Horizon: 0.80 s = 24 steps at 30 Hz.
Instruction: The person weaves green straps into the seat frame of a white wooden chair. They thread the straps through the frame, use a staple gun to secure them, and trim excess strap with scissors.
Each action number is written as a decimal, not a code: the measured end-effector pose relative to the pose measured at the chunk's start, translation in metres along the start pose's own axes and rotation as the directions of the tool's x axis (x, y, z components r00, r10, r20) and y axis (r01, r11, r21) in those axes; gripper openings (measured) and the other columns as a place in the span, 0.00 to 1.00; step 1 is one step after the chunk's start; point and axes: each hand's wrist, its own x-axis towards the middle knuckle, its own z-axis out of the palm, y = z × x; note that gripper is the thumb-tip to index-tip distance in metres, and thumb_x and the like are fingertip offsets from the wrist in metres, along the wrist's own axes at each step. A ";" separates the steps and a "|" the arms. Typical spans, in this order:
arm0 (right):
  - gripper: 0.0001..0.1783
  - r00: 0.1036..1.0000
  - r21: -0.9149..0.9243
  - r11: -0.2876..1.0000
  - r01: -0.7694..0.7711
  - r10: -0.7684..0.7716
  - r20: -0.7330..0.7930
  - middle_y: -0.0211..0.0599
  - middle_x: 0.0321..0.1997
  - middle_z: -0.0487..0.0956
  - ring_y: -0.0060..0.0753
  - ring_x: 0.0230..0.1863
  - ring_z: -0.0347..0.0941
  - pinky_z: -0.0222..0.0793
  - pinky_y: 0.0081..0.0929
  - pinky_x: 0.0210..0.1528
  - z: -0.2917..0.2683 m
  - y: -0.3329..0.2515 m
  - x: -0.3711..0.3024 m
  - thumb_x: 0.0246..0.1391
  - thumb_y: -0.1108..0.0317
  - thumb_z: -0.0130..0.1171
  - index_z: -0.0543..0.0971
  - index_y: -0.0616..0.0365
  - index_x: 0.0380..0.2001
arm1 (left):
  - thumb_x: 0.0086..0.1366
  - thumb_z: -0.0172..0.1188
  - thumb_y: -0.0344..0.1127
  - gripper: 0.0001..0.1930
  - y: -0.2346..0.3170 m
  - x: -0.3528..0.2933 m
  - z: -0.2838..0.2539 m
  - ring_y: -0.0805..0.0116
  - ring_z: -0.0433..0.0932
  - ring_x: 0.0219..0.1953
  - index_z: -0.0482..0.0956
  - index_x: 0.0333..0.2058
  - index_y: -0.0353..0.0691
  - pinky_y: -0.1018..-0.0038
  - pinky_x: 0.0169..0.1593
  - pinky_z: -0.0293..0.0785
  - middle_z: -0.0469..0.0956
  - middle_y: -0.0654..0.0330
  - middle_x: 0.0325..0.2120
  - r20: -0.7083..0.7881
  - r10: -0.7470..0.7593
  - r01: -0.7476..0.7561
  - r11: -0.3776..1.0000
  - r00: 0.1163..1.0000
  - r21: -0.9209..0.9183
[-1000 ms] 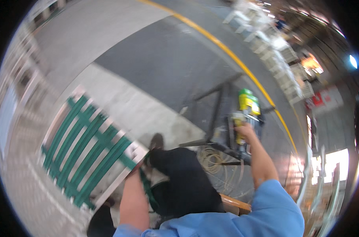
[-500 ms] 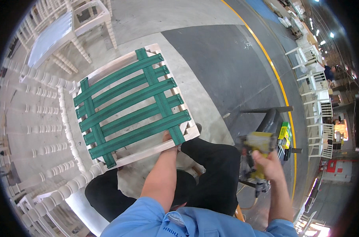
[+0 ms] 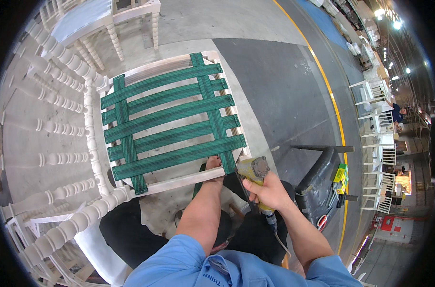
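Note:
A white wooden chair frame (image 3: 179,181) with turned spindles lies before me, its seat crossed by woven green webbing straps (image 3: 172,115). My left hand (image 3: 213,163) reaches over the near rail into the seat opening, fingers curled beside the right-hand cross strap; its fingertips are partly hidden. In my right hand (image 3: 271,192) is a yellow air staple gun (image 3: 254,168), gripped by its handle, a hose trailing from its base. The gun's head is close to the near right corner of the seat, beside the strap's end; whether it touches is unclear.
A black padded stand (image 3: 318,174) at my right bears a green-yellow box (image 3: 341,173) and red-handled scissors (image 3: 322,222). More white furniture (image 3: 83,21) stands at upper left. White chairs (image 3: 378,129) line the far right beyond a yellow floor line, near another person (image 3: 397,113).
My right hand has brought the staple gun leftward from beside the black stand to the seat's near right corner. My left hand stays at the near rail. The view has shifted slightly.

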 end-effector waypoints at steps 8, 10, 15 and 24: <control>0.22 0.999 -0.029 0.999 -0.025 0.024 -0.026 0.31 0.30 0.82 0.20 0.22 0.76 0.72 0.24 0.23 0.004 0.006 0.000 0.65 0.55 0.70 0.79 0.64 0.47 | 0.68 0.50 0.25 0.13 0.004 -0.010 0.007 0.71 0.78 0.25 0.82 0.46 0.35 0.73 0.23 0.72 0.83 0.59 0.34 0.008 -0.014 0.015 0.997 1.000 -0.073; 0.23 1.000 -0.032 0.999 -0.016 0.015 -0.026 0.30 0.29 0.81 0.20 0.21 0.76 0.72 0.24 0.23 0.006 0.005 0.001 0.65 0.54 0.70 0.79 0.64 0.47 | 0.68 0.52 0.28 0.12 0.004 -0.009 0.003 0.70 0.79 0.26 0.82 0.45 0.36 0.72 0.24 0.72 0.83 0.59 0.34 0.006 0.019 -0.019 0.999 1.000 -0.037; 0.23 1.000 -0.042 0.999 0.008 -0.008 -0.019 0.28 0.25 0.80 0.20 0.21 0.76 0.72 0.25 0.23 0.014 0.016 0.003 0.65 0.52 0.69 0.80 0.63 0.45 | 0.66 0.62 0.37 0.09 0.005 -0.012 0.003 0.67 0.81 0.29 0.84 0.40 0.40 0.68 0.28 0.74 0.84 0.61 0.32 0.031 -0.071 0.076 0.973 0.997 -0.220; 0.21 1.000 -0.088 0.996 -0.028 0.029 0.005 0.30 0.29 0.81 0.20 0.23 0.76 0.72 0.24 0.24 0.027 -0.001 -0.006 0.65 0.55 0.68 0.80 0.63 0.46 | 0.67 0.48 0.25 0.08 -0.006 0.000 -0.003 0.68 0.75 0.25 0.77 0.38 0.35 0.75 0.25 0.71 0.76 0.59 0.29 -0.073 0.024 -0.039 0.974 0.997 -0.224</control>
